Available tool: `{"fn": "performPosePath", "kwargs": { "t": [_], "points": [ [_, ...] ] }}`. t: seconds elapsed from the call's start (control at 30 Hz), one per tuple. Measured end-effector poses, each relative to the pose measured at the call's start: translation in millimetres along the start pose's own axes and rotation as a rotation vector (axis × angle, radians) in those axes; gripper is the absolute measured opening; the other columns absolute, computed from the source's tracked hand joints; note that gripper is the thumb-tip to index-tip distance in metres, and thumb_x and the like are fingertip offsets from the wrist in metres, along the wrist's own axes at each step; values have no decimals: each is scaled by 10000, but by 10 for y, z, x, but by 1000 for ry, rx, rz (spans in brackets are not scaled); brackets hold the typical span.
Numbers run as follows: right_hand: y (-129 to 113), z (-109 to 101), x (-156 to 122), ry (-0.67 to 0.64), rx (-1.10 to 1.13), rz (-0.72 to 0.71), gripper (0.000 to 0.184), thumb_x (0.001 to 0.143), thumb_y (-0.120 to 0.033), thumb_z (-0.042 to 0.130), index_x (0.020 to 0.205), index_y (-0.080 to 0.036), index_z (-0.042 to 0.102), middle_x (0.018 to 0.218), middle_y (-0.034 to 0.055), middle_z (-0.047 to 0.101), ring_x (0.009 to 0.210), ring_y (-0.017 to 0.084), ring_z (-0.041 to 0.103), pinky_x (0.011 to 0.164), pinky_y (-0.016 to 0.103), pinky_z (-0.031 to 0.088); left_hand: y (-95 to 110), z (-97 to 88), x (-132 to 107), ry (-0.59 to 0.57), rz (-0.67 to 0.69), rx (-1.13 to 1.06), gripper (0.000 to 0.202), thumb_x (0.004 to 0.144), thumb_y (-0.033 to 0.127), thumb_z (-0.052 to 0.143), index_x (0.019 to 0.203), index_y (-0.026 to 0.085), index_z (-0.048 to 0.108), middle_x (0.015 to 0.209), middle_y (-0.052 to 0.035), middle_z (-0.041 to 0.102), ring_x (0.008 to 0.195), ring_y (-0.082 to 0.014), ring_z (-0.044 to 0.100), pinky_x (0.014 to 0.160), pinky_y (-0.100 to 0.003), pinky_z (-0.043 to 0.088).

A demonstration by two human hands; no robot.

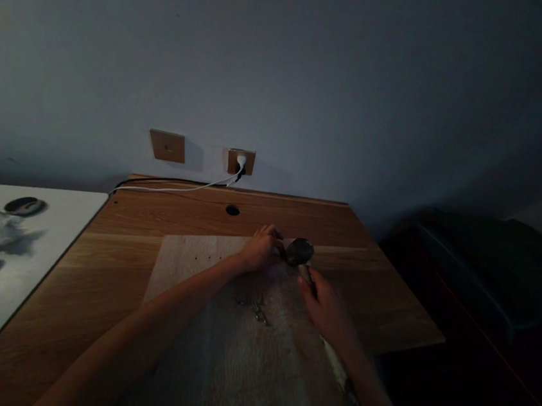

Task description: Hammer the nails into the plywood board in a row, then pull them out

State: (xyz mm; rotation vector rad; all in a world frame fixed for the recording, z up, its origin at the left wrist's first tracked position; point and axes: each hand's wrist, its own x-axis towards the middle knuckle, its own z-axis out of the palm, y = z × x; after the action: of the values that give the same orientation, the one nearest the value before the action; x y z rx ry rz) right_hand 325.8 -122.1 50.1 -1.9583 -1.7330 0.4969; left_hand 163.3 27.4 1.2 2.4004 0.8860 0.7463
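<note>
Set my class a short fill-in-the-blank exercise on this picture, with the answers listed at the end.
1. The person's ____ hand grips the tool.
2. The metal bits lie ____ the board.
3. One cable is white and the other cable is ____.
4. From the person's viewpoint, the white table is to the ____ of the wooden one.

Missing words: right; on; black; left.

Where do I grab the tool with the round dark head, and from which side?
Probably by its handle, from the lower right, where the right hand grips it. The handle is narrower than the round head and slants down and right from it. The left hand is close to the head's left side, so the right seems clearer.
</note>
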Motion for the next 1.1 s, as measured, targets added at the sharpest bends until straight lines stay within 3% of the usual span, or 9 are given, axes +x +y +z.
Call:
{"fn": "performPosePath", "kwargs": {
  "t": [0.17,0.27,0.33,0.43,0.5,0.63,0.73,0.9,1.1],
  "points": [
    [138,94,-70,61,7,60,531,941,-533,382,1172,-148,666,1025,188,760,948,344,722,770,397,519,10,12,-17,4,-19,-26,201,729,202,803,926,187,765,1151,-99,564,1121,-265,545,1015,-403,459],
    [215,160,-93,78,-1,65,530,948,-497,353,1182,-137,664,1082,205,755,986,356,718,824,432,518,66,-103,-60,0,-22,-18,303,729,211,780,1021,163,715,1134,-94,543,1085,-250,564,980,-365,481],
    [242,192,-93,80,-4,64,528,950,-483,350,1190,-128,660,1103,212,753,1001,358,717,845,440,515,131,-247,-126,-93,43,4,264,758,212,734,1017,175,695,1086,-72,551,994,-218,590,904,-320,500],
    [252,211,-91,78,-5,62,544,959,-480,345,1232,-114,641,1140,221,741,1032,367,709,857,442,508,263,-479,-280,-383,208,73,148,741,196,705,887,210,689,924,-30,580,830,-186,597,749,-272,488],
    [250,209,-93,70,1,58,538,969,-474,337,1240,-118,635,1141,213,741,1037,366,707,857,436,502,356,-578,-387,-514,275,134,87,726,191,705,801,212,667,864,-27,594,781,-190,590,685,-279,466],
    [247,193,-102,63,7,63,512,973,-486,355,1206,-134,645,1092,200,754,998,368,713,826,427,502,462,-586,-491,-623,282,106,113,699,160,715,769,221,650,809,-10,630,702,-180,587,618,-286,438],
    [250,194,-108,66,8,58,503,979,-484,352,1203,-145,648,1092,188,755,1016,361,708,840,421,500,458,-533,-476,-646,244,81,110,676,169,732,728,217,648,763,-4,625,645,-170,574,572,-284,420],
    [279,222,-114,86,9,60,510,986,-496,347,1227,-161,647,1114,177,754,1049,355,697,872,428,495,356,-566,-402,-571,231,103,106,650,184,754,681,199,654,845,-38,631,661,-168,574,553,-278,413],
    [283,223,-114,96,24,75,524,968,-516,379,1228,-150,650,1104,187,753,1001,349,714,835,423,515,100,-649,-260,-449,55,-58,164,694,117,668,841,186,694,774,14,672,682,-138,618,615,-221,436]
  ]
}}
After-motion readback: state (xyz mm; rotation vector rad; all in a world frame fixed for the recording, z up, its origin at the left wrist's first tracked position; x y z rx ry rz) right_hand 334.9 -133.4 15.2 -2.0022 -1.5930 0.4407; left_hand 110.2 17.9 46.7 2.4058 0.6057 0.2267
